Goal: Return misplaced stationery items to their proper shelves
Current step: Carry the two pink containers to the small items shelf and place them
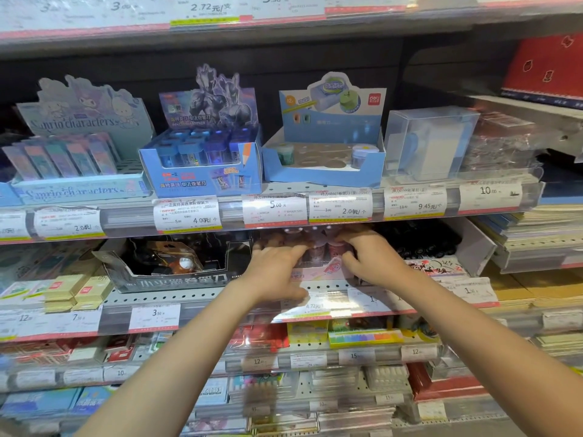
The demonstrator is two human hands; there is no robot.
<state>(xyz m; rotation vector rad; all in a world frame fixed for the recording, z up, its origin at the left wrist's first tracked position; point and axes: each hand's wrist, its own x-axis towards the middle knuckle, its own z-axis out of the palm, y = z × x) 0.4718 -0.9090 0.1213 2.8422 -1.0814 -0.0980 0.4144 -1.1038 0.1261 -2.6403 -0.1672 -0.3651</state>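
Shop shelves surround me; my left hand (pixel 277 272) and right hand (pixel 372 260) both rest half-curled on the pink display box (pixel 318 266) (light, crushable card, I'd judge): grip its sides.

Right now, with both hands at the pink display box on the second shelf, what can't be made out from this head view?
- Pink display box contents: covered by the left hand, the right hand and the shelf edge above.
- Whether the fingers hold an item: hidden, blurred.
- Price tag below the box: small print blurred, partly behind the left hand.
- Top shelf goods: cut off by the upper frame edge.
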